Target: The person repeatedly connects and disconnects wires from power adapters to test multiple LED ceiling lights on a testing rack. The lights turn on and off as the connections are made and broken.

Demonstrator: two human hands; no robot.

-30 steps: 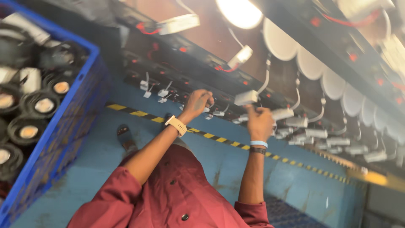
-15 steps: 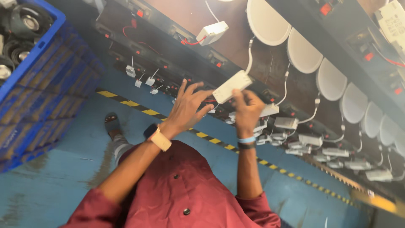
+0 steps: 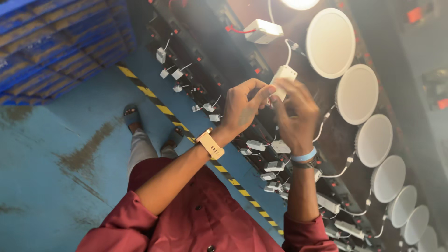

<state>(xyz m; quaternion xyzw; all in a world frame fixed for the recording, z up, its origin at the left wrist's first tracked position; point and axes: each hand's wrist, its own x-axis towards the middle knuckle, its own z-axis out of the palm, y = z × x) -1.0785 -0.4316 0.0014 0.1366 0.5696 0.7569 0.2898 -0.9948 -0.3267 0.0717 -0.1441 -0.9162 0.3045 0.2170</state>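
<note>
You are holding a small white box (image 3: 283,79) up between both hands, your left hand (image 3: 242,109) pinching its lower edge, your right hand (image 3: 295,116) gripping beside it, wrists raised together.

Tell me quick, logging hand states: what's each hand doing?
Left hand: fingers pinched on the small white driver box.
Right hand: fingers curled at the same box; grip cannot be told.
</note>
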